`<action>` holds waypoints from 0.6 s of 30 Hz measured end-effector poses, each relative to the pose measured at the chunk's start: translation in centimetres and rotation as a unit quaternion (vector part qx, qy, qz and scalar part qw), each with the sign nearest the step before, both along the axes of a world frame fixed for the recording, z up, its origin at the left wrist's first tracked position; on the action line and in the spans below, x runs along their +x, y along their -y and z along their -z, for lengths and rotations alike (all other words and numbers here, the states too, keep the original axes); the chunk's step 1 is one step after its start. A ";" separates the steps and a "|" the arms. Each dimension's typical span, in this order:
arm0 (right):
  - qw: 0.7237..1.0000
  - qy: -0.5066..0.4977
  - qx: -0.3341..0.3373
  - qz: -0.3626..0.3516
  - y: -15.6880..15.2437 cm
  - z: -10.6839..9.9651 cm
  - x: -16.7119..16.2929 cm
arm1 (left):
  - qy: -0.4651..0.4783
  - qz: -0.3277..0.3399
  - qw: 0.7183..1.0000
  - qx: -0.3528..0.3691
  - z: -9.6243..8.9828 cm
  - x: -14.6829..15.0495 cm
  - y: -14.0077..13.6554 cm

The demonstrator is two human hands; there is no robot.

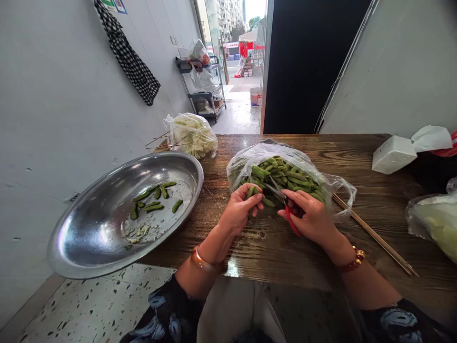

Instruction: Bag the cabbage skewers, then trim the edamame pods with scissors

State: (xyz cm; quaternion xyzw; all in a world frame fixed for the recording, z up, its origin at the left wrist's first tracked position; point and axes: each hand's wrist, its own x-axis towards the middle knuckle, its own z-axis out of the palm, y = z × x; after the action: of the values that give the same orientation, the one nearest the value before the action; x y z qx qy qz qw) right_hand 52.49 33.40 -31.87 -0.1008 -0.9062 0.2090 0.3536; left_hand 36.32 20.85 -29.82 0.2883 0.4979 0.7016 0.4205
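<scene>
Between the thumb and fingers of my left hand [243, 206] is a green edamame pod [253, 192], held just in front of a clear plastic bag [246, 159]. Many more edamame pods [294, 177] fill that bag. My right hand [310, 214] is closed around red-handled scissors [293, 221], whose blades point toward the left hand. To the left, a large metal basin [96, 228] holds several loose pods [153, 206] and some pale scraps in a little wetness.
Bamboo skewers [378, 238] lie on the wooden table [257, 259], right of the bag. A bag of cauliflower [194, 136] stands behind the basin. Tissues [394, 155] and another bagged vegetable [437, 216] are at the right. A cart [203, 90] stands near the doorway.
</scene>
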 end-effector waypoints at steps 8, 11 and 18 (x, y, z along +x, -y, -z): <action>1.000 0.019 0.013 -0.016 0.2 0.2 0.0 | 0.101 -0.006 0.994 0.032 -0.6 -0.2 0.1; 1.000 0.016 0.012 -0.015 0.2 0.1 0.1 | 0.100 0.001 0.995 0.021 -0.5 0.0 0.1; 1.000 -0.007 -0.002 -0.019 0.3 0.0 0.0 | 0.095 0.028 0.995 0.007 0.0 0.2 0.0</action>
State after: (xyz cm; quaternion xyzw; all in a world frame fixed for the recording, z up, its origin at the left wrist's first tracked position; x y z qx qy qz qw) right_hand 52.53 33.11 -31.90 -0.0826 -0.9052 0.2182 0.3552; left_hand 36.53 20.82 -29.80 0.2369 0.4426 0.7171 0.4834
